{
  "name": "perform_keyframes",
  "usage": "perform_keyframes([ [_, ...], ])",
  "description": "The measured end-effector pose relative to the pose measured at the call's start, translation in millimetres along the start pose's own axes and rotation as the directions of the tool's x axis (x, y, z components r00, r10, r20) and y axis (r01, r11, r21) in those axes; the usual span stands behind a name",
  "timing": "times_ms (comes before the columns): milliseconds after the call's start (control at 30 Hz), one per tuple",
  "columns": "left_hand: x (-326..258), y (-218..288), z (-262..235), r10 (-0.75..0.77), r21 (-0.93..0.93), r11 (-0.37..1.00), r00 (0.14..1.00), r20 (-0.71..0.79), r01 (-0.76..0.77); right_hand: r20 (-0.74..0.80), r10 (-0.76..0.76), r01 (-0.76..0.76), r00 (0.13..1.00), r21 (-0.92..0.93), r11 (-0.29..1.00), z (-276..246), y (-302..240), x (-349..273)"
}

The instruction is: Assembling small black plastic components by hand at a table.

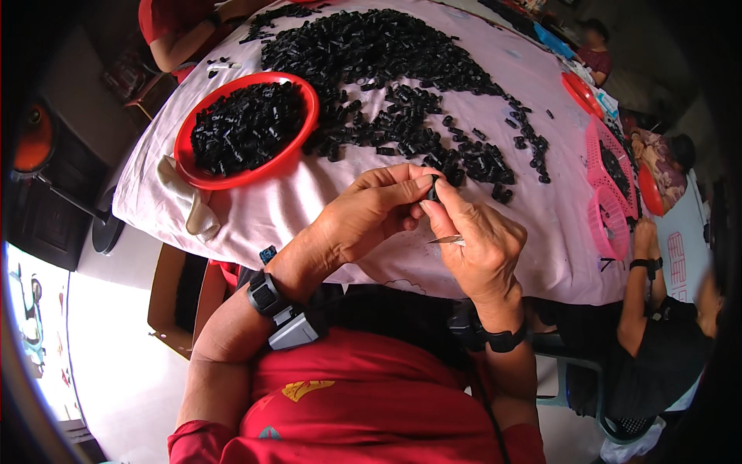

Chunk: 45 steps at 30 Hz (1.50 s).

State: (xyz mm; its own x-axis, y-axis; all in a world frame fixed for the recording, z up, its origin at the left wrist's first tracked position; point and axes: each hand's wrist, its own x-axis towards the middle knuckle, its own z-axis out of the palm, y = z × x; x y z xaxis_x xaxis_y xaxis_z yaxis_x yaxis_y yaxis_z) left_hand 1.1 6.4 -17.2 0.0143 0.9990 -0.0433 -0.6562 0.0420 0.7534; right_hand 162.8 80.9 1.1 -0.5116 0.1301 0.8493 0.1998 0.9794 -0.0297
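Hands meet above the near edge of a worktop (325, 209) draped in pale pink cloth. Left hand (363, 216) and right hand (479, 247) together pinch one small black plastic part (433, 188) between fingertips; the right grip also tucks a thin metal blade (448, 240) (pointing left). Loose black parts (386, 69) lie heaped beyond, and a red bowl (305, 127) holds more, far left.
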Motion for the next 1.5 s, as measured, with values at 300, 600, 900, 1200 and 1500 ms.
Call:
perform_keyframes([
  [300,0.2,-0.1,-0.1,-0.013,0.006,1.0,1.0,0.015,0.013,-0.027,-0.01,0.011,1.0,0.029,1.0,2.9,1.5,-2.0],
  [600,-2.0,3.8,3.4,0.003,0.056,0.998,0.994,0.106,-0.009,0.189,0.391,-0.423,0.901,0.184,0.887,-8.0,4.9,-3.0],
  [900,-5.1,6.1,4.0,-0.05,0.084,0.996,0.988,0.143,0.038,0.236,0.369,-0.4,0.899,0.103,0.911,-10.6,2.1,1.9],
  [1200,-3.7,4.4,3.6,-0.045,0.079,0.996,0.99,0.135,0.035,0.24,0.355,-0.359,0.903,-0.031,0.933,-10.4,2.9,2.5],
  [1500,-1.6,1.4,2.0,-0.043,0.058,0.998,0.99,0.137,0.035,0.233,0.366,-0.378,0.901,0.006,0.926,-7.3,4.2,-1.2],
])
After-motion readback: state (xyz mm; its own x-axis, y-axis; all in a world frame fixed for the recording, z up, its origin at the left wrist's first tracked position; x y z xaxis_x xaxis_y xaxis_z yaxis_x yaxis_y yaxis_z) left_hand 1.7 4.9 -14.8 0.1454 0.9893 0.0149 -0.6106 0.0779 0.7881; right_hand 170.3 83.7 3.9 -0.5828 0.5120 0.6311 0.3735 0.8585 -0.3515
